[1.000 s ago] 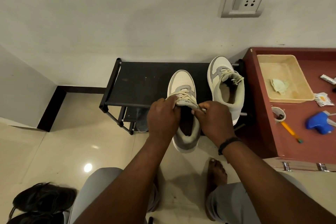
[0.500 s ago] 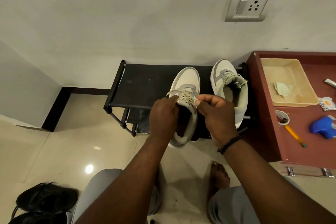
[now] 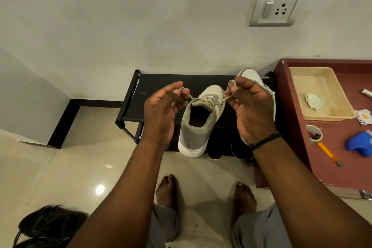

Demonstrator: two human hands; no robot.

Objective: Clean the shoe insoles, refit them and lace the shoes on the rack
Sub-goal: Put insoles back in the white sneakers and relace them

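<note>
Pinching lace ends, left hand [image 3: 161,110] and right hand [image 3: 251,106] flank the near shoe [image 3: 198,127], hiding most of the far shoe [image 3: 251,75]

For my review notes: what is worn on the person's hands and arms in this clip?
Both forearms are bare, with no sleeves or gloves showing. The right hand has a thin black band round its wrist. The left hand and its wrist carry nothing.

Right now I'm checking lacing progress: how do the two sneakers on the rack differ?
The near sneaker shows whole, each lace end pinched and pulled out by the left hand and right hand. The far sneaker is mostly hidden behind the right hand, untouched. Both are grey and white.
</note>
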